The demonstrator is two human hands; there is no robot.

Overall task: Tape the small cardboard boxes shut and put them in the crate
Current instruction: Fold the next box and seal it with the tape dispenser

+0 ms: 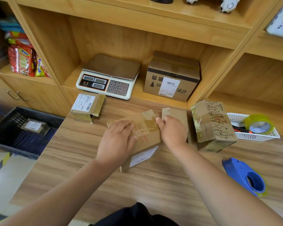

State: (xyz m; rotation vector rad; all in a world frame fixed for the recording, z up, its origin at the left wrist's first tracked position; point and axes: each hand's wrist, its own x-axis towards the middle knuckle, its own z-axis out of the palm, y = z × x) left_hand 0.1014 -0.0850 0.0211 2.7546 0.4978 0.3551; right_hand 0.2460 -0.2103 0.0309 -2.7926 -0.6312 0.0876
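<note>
A small cardboard box (147, 141) lies in the middle of the wooden table (88, 160), its top covered in old tape. My left hand (116, 141) rests flat on the box's left part, fingers straight. My right hand (171, 131) grips the box's right end flap, thumb on top. A taped box (87, 106) with a white label stands at the back left. Another taped box (212, 126) with printed lines stands at the right. The dark crate (10, 128) sits left of the table, below it, with one small box (33, 126) inside. A blue tape dispenser (245, 175) lies at the right front.
A weighing scale (108, 77) and a larger labelled carton (171, 77) sit on the shelf behind the table. A white basket (255, 134) at the right holds a roll of yellowish tape (258, 124). Snack packets (23, 59) fill the left shelf.
</note>
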